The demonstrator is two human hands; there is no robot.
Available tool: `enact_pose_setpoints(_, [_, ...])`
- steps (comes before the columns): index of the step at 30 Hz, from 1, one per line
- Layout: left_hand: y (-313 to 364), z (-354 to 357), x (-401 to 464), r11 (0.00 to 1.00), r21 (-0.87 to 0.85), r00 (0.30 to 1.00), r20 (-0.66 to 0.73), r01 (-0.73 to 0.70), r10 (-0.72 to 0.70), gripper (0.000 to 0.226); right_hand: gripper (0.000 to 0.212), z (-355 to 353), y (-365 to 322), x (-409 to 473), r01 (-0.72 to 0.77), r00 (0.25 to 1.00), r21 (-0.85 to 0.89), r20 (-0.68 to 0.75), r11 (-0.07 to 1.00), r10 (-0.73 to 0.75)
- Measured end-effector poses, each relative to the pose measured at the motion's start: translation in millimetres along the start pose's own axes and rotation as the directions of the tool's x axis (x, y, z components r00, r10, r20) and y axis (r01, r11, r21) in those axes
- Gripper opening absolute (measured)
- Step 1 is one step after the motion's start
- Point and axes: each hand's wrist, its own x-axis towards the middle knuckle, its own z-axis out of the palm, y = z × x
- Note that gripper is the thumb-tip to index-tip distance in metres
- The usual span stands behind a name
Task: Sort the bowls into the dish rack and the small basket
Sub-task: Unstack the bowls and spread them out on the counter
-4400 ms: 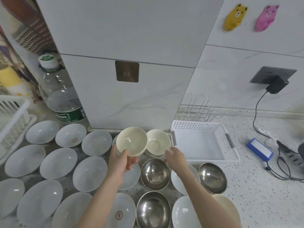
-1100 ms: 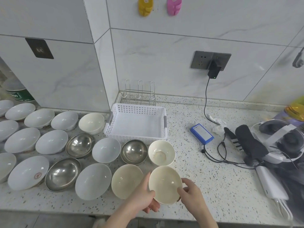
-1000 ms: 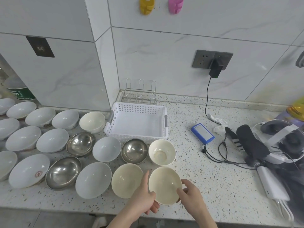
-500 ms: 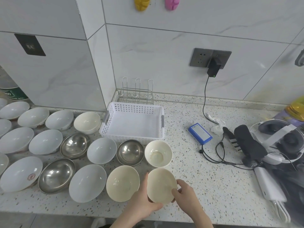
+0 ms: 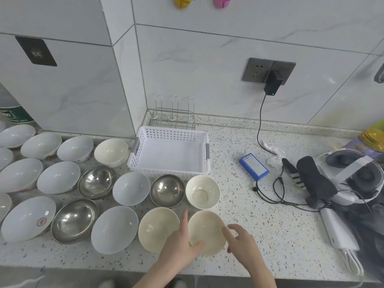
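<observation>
Bowls cover your speckled surface (image 5: 259,215) in loose rows, rims up and side by side, so each can be lifted without disturbing its neighbours: pale white ones to the left, three steel bowls (image 5: 97,181) among them, and cream ones nearest you. Behind them the white basket (image 5: 143,140) stands with nothing in it, close to the cream bowls, probably so a short lift reaches it; the wire dish rack (image 5: 174,119) sits just beyond it against the wall, also unfilled, so sorting looks barely begun. On the right, a charger cable, a blue box (image 5: 254,166) and a headset lie well apart from the bowls. You hold one cream bowl (image 5: 206,231) at the near edge, tilted toward you. Your left hand (image 5: 178,244) clamps it, thumb up along its left side and fingers curled over the near rim. Your right hand (image 5: 242,244) is open at its right side, fingers relaxed, and whether they touch it I cannot tell.
</observation>
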Motion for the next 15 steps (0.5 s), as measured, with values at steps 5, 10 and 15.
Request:
enact_pose_setpoints(5, [-9, -38, -3, 0.979, -0.156, 0.982, -0.158, -0.129, 0.104, 0.057, 0.037, -6, -25, -8, 0.029, 0.982, -0.054, -0.184, 0.998, -0.038])
enact_pose_setpoints(10, [-40, -97, -15, 0.933, -0.303, 0.961, -0.249, -0.194, 0.119, 0.011, 0.024, 22, -81, -21, 0.137, 0.958, 0.010, -0.254, 0.991, -0.130])
enact_pose_setpoints(15, [-105, -163, -38, 0.878, -0.408, 0.919, -0.384, -0.250, 0.083, 0.009, 0.017, 92, -146, -43, 0.243, 0.952, 0.049, -0.203, 0.969, -0.229])
